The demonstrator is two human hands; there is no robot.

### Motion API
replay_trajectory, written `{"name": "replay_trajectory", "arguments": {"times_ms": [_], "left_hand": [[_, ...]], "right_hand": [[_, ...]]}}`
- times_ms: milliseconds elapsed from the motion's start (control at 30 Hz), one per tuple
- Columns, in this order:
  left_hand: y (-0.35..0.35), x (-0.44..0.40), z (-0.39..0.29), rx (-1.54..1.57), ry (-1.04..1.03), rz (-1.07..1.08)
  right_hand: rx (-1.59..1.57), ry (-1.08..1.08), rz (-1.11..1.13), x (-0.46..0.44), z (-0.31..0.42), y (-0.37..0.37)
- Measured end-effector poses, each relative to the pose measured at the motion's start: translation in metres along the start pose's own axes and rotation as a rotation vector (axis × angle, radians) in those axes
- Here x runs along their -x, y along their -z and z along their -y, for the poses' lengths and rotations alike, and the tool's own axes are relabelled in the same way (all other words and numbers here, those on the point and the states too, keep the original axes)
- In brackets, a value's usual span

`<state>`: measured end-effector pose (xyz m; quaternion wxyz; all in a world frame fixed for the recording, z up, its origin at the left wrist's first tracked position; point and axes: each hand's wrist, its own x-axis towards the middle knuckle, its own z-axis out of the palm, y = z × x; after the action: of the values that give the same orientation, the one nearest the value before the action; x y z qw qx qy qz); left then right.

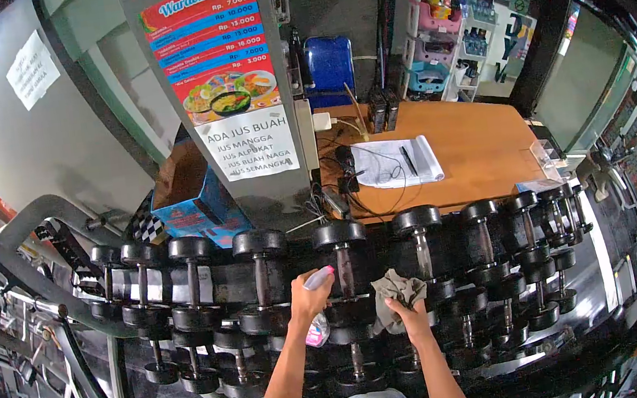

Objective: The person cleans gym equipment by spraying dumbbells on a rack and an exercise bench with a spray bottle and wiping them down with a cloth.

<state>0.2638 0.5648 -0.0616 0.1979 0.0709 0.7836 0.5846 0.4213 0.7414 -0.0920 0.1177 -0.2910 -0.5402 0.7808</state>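
A spray bottle (318,331) with a white and pink nozzle is in my left hand (308,297), whose fingers wrap round its neck. The bottle's clear body hangs below the hand, in front of the dumbbells. My right hand (408,321) grips a crumpled grey-green cloth (400,291), which covers part of its fingers. Between the hands, a black dumbbell (344,267) with a metal handle lies on the upper row of the rack. Another dumbbell (421,246) lies just beyond the cloth.
More dumbbells (262,277) fill the rack in rows to both sides. Behind it stand an orange desk (477,132) with a notebook (378,166) and cables, a menu pillar (218,60) and a blue box (197,214). Gym machines flank the rack.
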Motion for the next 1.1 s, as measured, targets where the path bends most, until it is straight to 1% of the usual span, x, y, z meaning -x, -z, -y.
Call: {"name": "replay_trajectory", "arguments": {"times_ms": [67, 133, 200, 233, 267, 300, 333, 367, 400, 433, 500, 533, 567, 633, 667, 700, 733, 767, 800, 833, 900, 933, 967, 1067, 1100], "left_hand": [[0.001, -0.002, 0.004, 0.037, 0.065, -0.007], [0.006, 0.001, -0.002, -0.012, 0.063, 0.011], [0.007, 0.002, 0.003, -0.058, 0.062, 0.029], [0.005, 0.003, 0.014, -0.127, -0.003, 0.002], [0.004, 0.006, 0.023, -0.196, -0.067, -0.023], [0.002, 0.011, 0.026, -0.195, -0.064, -0.022], [-0.001, 0.016, 0.028, -0.239, -0.118, -0.100], [-0.003, 0.021, 0.031, -0.283, -0.172, -0.179], [-0.003, 0.018, 0.048, -0.242, -0.093, -0.112], [-0.001, 0.022, 0.041, -0.240, -0.091, -0.112], [0.002, 0.031, 0.029, -0.317, -0.046, -0.025], [-0.002, 0.031, 0.042, -0.262, -0.133, -0.115], [-0.002, 0.031, 0.044, -0.262, -0.131, -0.114], [-0.002, 0.031, 0.044, -0.236, -0.061, -0.066], [-0.003, 0.031, 0.048, -0.235, -0.058, -0.066], [-0.004, 0.029, 0.051, -0.270, -0.105, -0.090], [-0.005, 0.029, 0.054, -0.305, -0.151, -0.114], [-0.005, 0.028, 0.056, -0.302, -0.150, -0.115], [-0.003, 0.028, 0.052, -0.305, -0.062, -0.065], [-0.001, 0.029, 0.048, -0.308, 0.026, -0.015], [0.000, 0.033, 0.037, -0.278, 0.024, -0.030], [-0.001, 0.035, 0.035, -0.245, 0.024, -0.043], [-0.002, 0.036, 0.035, -0.247, 0.026, -0.042], [-0.003, 0.037, 0.041, -0.200, 0.000, -0.047], [-0.004, 0.037, 0.043, -0.240, -0.023, -0.084]], "right_hand": [[0.035, 0.039, 0.000, -0.006, -0.005, 0.001], [0.072, 0.075, 0.004, -0.013, -0.004, -0.002], [0.306, 0.256, 0.153, -0.031, 0.013, -0.012], [0.453, 0.469, 0.151, -0.047, 0.011, -0.016], [0.584, 0.567, 0.175, -0.053, 0.028, -0.027], [0.715, 0.665, 0.199, -0.059, 0.044, -0.039], [0.717, 0.661, 0.199, -0.070, 0.042, -0.046], [0.892, 0.665, 0.200, -0.087, 0.032, -0.051], [1.067, 0.666, 0.201, -0.100, 0.023, -0.055], [1.068, 0.664, 0.203, -0.105, 0.016, -0.060], [1.159, 0.660, 0.219, -0.110, 0.011, -0.071], [1.143, 0.655, 0.201, -0.103, 0.016, -0.074], [1.143, 0.654, 0.202, -0.100, 0.018, -0.072], [1.141, 0.561, 0.352, -0.095, 0.023, -0.062], [1.115, 0.546, 0.472, -0.087, 0.028, -0.058], [1.117, 0.546, 0.473, -0.087, 0.028, -0.056], [1.147, 0.552, 0.580, -0.087, 0.027, -0.055], [1.176, 0.558, 0.687, -0.087, 0.027, -0.054], [1.274, 0.547, 0.649, -0.090, 0.028, -0.058], [1.273, 0.546, 0.650, -0.093, 0.029, -0.063], [1.340, 0.620, 0.457, -0.100, 0.032, -0.077], [1.354, 0.659, 0.394, -0.104, 0.034, -0.088], [1.352, 0.657, 0.395, -0.105, 0.030, -0.091], [1.280, 0.874, 0.163, -0.114, 0.007, -0.091], [1.280, 0.873, 0.167, -0.110, 0.010, -0.090]]}}
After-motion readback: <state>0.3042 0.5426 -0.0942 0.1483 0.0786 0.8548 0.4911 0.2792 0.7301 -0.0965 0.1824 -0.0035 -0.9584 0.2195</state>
